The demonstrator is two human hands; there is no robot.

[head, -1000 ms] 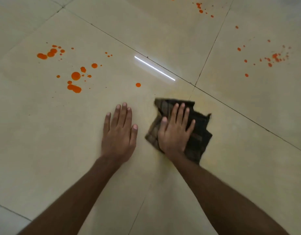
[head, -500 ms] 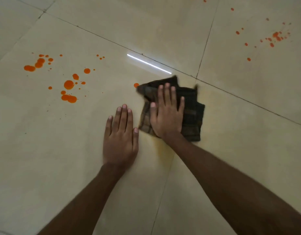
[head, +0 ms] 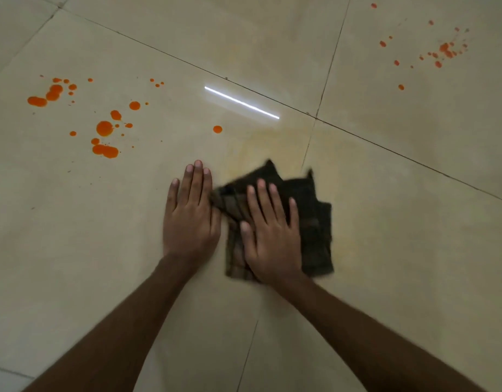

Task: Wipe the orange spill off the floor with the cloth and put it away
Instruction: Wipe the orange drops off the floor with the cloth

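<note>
Right-hand fingers (head: 262, 193): laid flat and slightly spread on top of the cloth, thumb out to the side, pressing down rather than gripping anything.
Left-hand fingers (head: 197, 179): straight and close together, flat on the bare tile, holding nothing.
Right hand (head: 272, 236): palm down on the left half of the cloth, wrist at its near edge.
Left hand (head: 190, 216): palm down on the floor just left of the cloth; its thumb side touches or nearly touches the cloth's left edge, which of the two I cannot tell.
Cloth (head: 314, 222): dark, checked, crumpled into rough folds, lying on the floor under the right hand, with two corners poking up at its far edge; slightly blurred.
Floor (head: 385, 236): pale, glossy tiles with thin dark joints; one joint runs beneath the cloth.
Smear (head: 272, 142): a faint yellowish film on the tile just beyond the cloth.
Single drop (head: 217, 129): one round orange spot, beyond the left hand and apart from the cloth.
Left splatter (head: 105, 128): a scatter of bright orange blobs and small dots far to the left, well apart from both hands.
Right splatter (head: 444, 49): smaller orange dots on the tile at the far right, well apart from the cloth.
Light streak (head: 241, 102): a thin white reflection on the tile, between the single drop and the tile joint beyond it.
Forearms: both bare, reaching in from the bottom edge.
</note>
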